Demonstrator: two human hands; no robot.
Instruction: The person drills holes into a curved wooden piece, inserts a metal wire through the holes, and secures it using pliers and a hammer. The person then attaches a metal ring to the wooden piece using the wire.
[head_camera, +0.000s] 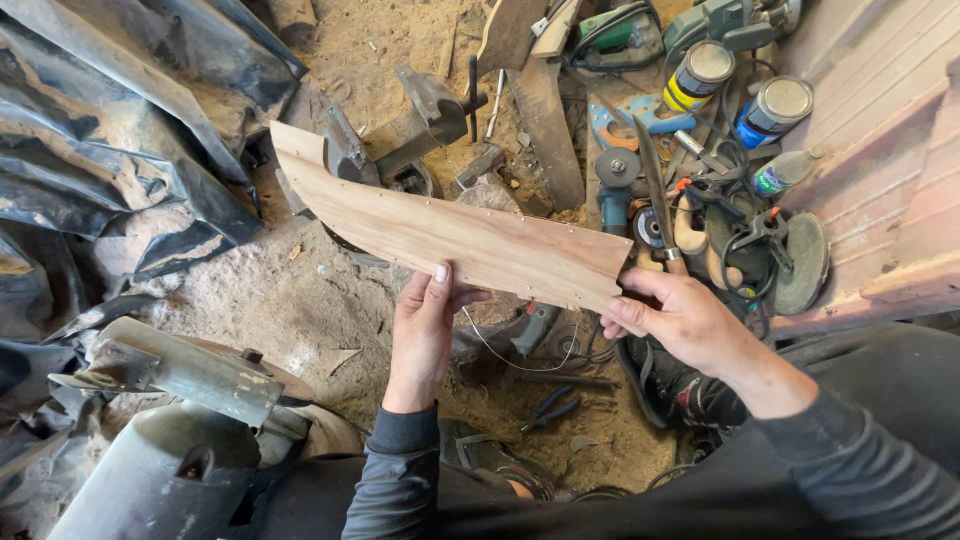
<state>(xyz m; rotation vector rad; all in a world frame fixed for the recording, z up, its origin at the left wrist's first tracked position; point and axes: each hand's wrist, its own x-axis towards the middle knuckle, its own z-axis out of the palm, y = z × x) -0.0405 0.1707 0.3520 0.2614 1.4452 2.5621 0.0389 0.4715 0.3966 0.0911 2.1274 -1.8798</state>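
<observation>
A long curved wooden piece, shaped like a blade sheath with small nails along its edges, is held flat in front of me. My left hand supports its lower edge near the middle, thumb on the wood. My right hand grips the wide right end between thumb and fingers. A thin wire hangs in a loop below the piece between both hands.
A metal vise stands on the sawdust-covered ground behind the wood. Two tins, a bottle, angle grinders, discs and cables lie at the right. Black plastic sheeting covers the left; a grey machine sits lower left. Pliers lie below.
</observation>
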